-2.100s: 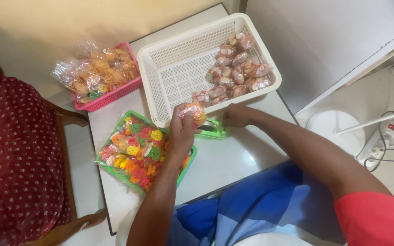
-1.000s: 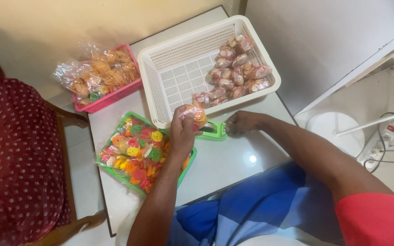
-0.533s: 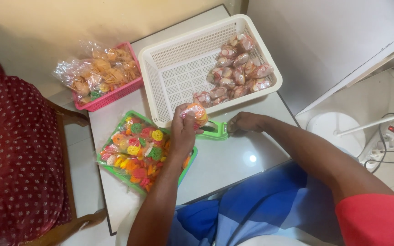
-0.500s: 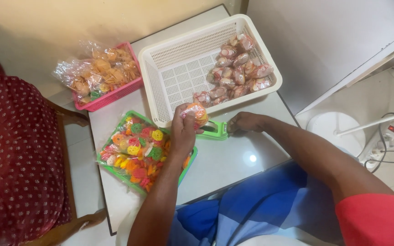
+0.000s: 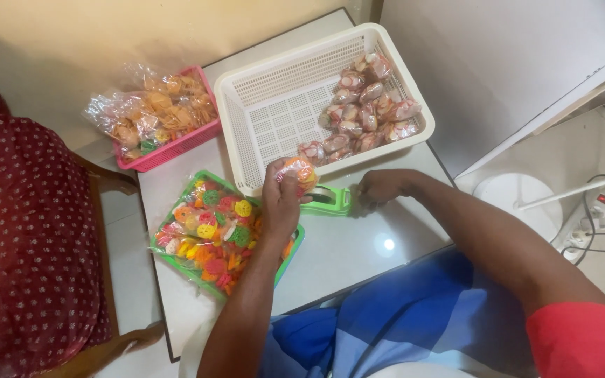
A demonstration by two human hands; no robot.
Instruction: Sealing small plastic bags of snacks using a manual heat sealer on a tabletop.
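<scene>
My left hand [image 5: 280, 198] grips a small clear bag of colourful crackers [image 5: 298, 170] and holds its neck at a green tape sealer [image 5: 328, 199] on the white table [image 5: 358, 245]. On the sealer's right end rests my right hand [image 5: 379, 189], fingers curled against it. A green tray of loose colourful crackers [image 5: 215, 234] lies under my left forearm. Just beyond the sealer stands a white plastic basket [image 5: 246, 105] with several sealed small bags [image 5: 362, 115] piled in its right half.
A pink basket of bagged crackers [image 5: 154, 120] sits at the table's far left. A person in a dark red dotted garment [image 5: 22, 231] is seated at the left. On the floor to the right are a white round fan base [image 5: 519, 203] and a power strip with cables [image 5: 596, 210].
My right hand has shifted slightly right along the sealer. My left hand keeps the small bag at the sealer, almost still.
</scene>
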